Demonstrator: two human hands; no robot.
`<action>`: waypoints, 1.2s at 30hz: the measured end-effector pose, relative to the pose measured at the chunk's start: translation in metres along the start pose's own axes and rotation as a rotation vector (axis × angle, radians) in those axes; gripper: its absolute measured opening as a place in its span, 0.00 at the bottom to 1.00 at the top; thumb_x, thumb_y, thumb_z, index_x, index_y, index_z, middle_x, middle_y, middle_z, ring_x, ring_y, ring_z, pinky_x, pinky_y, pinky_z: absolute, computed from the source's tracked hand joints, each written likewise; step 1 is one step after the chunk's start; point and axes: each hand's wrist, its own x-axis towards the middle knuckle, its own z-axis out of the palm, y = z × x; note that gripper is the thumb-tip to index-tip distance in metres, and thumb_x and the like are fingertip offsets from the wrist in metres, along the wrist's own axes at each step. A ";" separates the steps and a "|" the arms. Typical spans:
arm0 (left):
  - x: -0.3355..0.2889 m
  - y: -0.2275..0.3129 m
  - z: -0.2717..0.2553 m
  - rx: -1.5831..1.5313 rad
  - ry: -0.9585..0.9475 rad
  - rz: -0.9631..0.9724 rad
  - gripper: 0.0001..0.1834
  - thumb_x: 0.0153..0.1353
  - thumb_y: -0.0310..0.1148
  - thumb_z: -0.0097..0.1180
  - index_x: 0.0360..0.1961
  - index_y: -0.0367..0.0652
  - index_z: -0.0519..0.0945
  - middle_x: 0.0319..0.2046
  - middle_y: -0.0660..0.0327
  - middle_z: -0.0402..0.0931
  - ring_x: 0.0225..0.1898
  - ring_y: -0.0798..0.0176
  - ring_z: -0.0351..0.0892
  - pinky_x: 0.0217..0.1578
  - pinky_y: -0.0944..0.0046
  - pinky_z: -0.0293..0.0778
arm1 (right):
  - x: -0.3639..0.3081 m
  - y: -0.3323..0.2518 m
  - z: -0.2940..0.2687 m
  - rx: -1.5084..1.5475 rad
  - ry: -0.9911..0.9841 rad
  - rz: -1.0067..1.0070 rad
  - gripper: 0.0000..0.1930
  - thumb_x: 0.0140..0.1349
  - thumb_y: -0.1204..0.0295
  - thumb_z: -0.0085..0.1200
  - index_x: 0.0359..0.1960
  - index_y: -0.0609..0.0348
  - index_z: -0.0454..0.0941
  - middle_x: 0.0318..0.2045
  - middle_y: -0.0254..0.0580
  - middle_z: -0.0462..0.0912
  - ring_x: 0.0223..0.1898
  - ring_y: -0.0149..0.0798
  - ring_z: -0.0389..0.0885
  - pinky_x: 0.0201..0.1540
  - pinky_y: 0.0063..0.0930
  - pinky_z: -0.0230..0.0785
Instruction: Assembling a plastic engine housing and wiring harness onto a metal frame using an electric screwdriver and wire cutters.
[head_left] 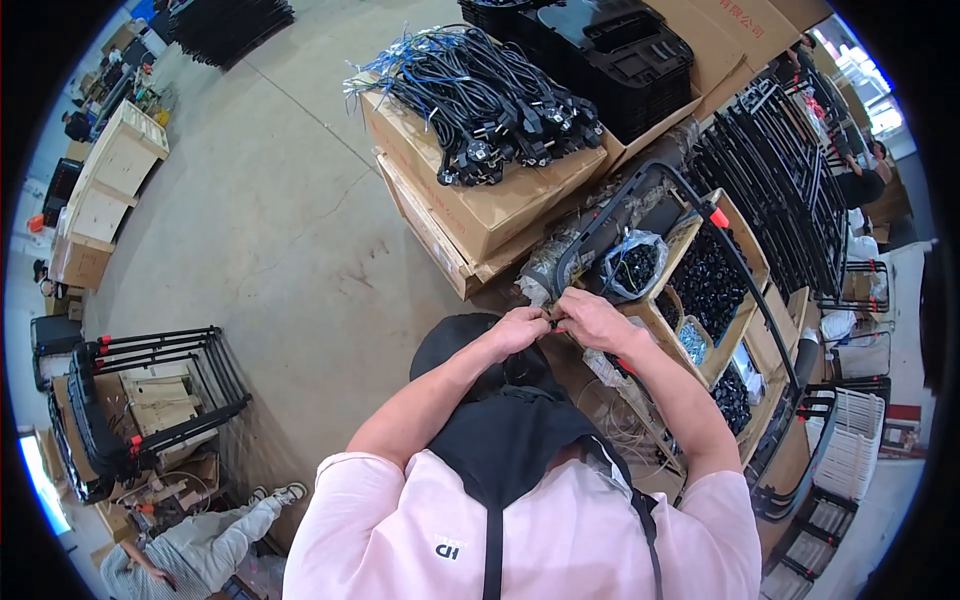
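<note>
My left hand (522, 330) and my right hand (592, 318) meet in front of me with fingertips pinched together. Between them is a small dark piece with a bit of red, mostly covered by the fingers, so its kind cannot be made out. They are at the near left corner of a black tubular frame (757, 290) with red fittings. Whether the piece is part of that frame is unclear. Beyond my right hand lies a clear plastic bag (634, 264) of small dark parts.
A wooden divided box (757, 245) holds many small black parts and screws. Black power cords (500, 95) lie heaped on a cardboard box (510, 215) ahead. Black frames (775, 180) are stacked at right. More frames (175, 440) stand at left, near another person (205, 545).
</note>
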 end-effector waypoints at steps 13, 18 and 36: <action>0.024 -0.021 -0.001 0.108 0.100 -0.055 0.17 0.62 0.39 0.61 0.40 0.35 0.88 0.33 0.62 0.85 0.35 0.66 0.80 0.39 0.63 0.75 | -0.019 -0.046 0.052 -0.136 0.431 0.263 0.12 0.65 0.75 0.58 0.50 0.61 0.78 0.39 0.49 0.79 0.43 0.55 0.83 0.46 0.47 0.77; 0.011 -0.006 -0.009 0.110 0.063 -0.055 0.17 0.64 0.41 0.61 0.42 0.37 0.87 0.30 0.64 0.83 0.33 0.67 0.79 0.37 0.62 0.75 | -0.041 -0.056 0.085 0.321 0.343 0.769 0.22 0.66 0.64 0.64 0.59 0.59 0.76 0.41 0.50 0.84 0.45 0.52 0.87 0.45 0.44 0.79; 0.029 0.005 -0.026 -0.164 -0.326 -0.283 0.11 0.74 0.33 0.61 0.46 0.34 0.85 0.31 0.63 0.83 0.34 0.70 0.80 0.40 0.69 0.76 | 0.008 0.142 0.219 0.992 0.662 1.633 0.17 0.64 0.60 0.56 0.34 0.66 0.77 0.30 0.54 0.84 0.29 0.48 0.87 0.27 0.43 0.79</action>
